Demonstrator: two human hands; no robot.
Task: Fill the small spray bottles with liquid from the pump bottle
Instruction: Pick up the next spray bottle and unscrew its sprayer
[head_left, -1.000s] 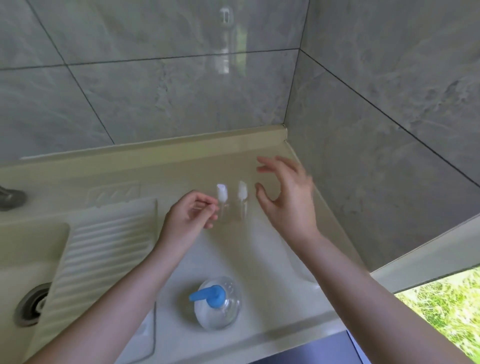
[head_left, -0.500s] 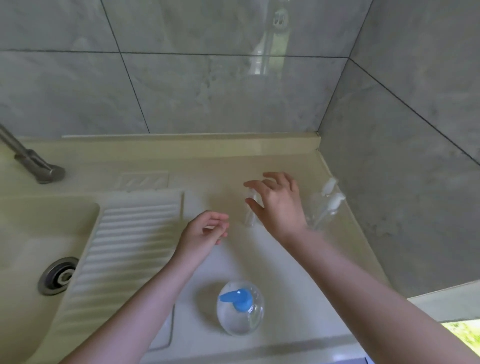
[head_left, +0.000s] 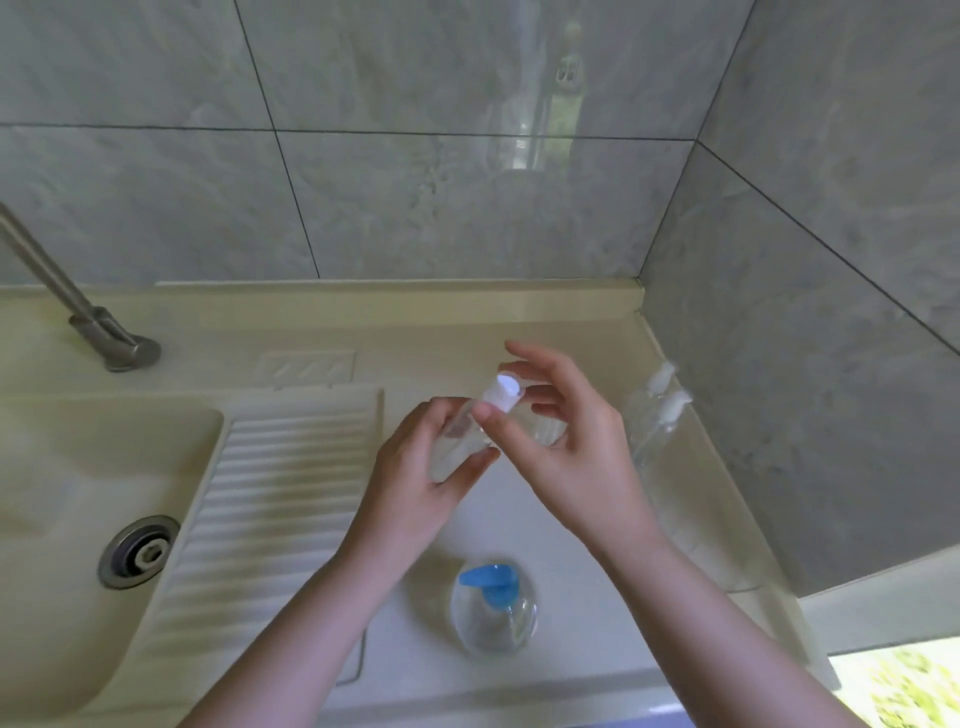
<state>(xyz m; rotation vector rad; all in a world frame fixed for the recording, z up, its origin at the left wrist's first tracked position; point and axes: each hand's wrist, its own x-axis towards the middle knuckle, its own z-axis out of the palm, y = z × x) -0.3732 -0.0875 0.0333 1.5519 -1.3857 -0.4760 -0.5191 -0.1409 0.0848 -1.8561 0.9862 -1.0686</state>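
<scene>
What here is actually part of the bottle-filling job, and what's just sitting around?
Part of the job:
left hand
right hand
held spray bottle
two spray bottles by the wall
blue-topped pump bottle

Just there:
tap
sink drain
ribbed washboard

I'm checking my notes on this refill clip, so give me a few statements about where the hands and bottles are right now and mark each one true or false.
1. The left hand holds a small clear spray bottle. True.
2. The right hand rests on the blue pump. False: its fingers pinch the small bottle's white cap.
3. The pump bottle stands on the counter, untouched. True.
4. Two more spray bottles stand inside the sink basin. False: they stand by the right wall.
5. The faucet is running. False: no water shows.
</scene>
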